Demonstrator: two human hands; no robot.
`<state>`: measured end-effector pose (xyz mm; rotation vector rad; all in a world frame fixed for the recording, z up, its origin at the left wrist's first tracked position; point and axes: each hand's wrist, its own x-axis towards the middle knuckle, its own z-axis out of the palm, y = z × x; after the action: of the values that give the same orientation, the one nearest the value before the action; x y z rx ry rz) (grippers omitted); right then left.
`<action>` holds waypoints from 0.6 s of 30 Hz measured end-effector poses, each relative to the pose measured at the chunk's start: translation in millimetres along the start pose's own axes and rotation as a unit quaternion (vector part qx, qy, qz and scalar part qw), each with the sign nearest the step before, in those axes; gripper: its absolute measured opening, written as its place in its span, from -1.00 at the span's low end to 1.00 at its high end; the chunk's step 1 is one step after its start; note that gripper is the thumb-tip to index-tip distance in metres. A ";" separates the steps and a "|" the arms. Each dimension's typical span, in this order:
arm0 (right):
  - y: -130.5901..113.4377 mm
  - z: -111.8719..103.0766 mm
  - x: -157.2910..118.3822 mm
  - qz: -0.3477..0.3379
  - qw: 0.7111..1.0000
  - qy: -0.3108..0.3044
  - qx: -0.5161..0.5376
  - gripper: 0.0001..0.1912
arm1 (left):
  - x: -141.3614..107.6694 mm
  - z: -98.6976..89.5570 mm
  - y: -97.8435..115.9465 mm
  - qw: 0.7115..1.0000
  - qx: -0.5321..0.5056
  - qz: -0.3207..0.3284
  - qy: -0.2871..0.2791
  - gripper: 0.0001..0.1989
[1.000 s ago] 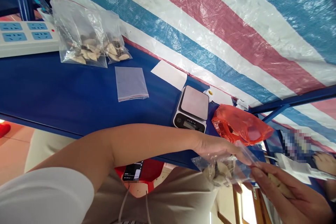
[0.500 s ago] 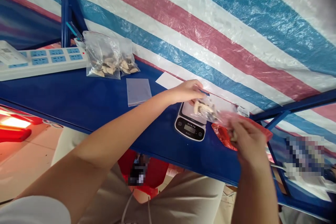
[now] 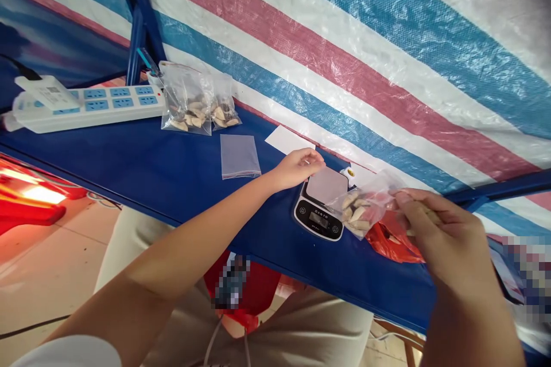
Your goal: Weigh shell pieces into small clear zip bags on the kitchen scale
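Observation:
A clear plastic bag of pale dried slices [image 3: 356, 211] hangs from my right hand [image 3: 445, 226], whose thumb and fingers pinch its top edge. The bag is tilted, to the right of a small digital kitchen scale [image 3: 318, 219] and partly over its edge. At the scale's upper left rests my left hand [image 3: 297, 169], fingers loosely curled and slightly apart, with nothing seen in it. The scale's pale platform [image 3: 328, 183] is partly bare. Behind the hanging bag lies a red plastic bag [image 3: 394, 241].
Two filled clear bags [image 3: 189, 114] stand at the back left beside a white power strip [image 3: 124, 104]. Flat plastic bags [image 3: 239, 156] and a white paper [image 3: 286, 140] lie on the blue table [image 3: 181, 172]. Striped sheeting [image 3: 327, 57] rises behind. A phone [image 3: 507, 275] is at the right.
My right hand has moved right and toward me, carrying the bag of slices off the scale. My left hand no longer touches the bag. The view has shifted slightly.

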<state>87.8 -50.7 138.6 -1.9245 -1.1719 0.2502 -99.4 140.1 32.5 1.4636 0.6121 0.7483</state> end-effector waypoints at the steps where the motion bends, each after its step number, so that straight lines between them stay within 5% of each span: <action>1: -5.3 -3.4 0.7 -0.003 1.000 -0.015 -0.019 -0.48 | -2.4 0.9 -0.3 1.000 -0.017 -0.001 -0.020 -0.69; 6: -25.1 -6.7 -0.6 -0.028 0.998 -0.034 -0.052 -0.52 | -10.0 -0.8 1.9 0.990 -0.070 -0.017 -0.118 -0.55; 13: -33.9 17.8 9.3 0.080 0.986 0.051 0.139 -0.60 | -11.5 5.3 -0.4 0.954 -0.162 -0.103 -0.229 -0.15; 15: -26.1 26.9 18.4 0.081 0.973 0.075 0.203 -0.64 | -3.9 10.0 1.0 0.957 -0.181 -0.103 -0.204 -0.20; 18: 2.6 44.0 28.7 0.117 0.955 0.097 0.255 -0.67 | 14.1 8.0 7.5 0.988 -0.114 -0.062 -0.087 -0.43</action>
<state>80.8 -3.5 116.3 -1.5784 -0.6652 0.4348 -84.9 145.4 41.3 1.2510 0.4636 0.5664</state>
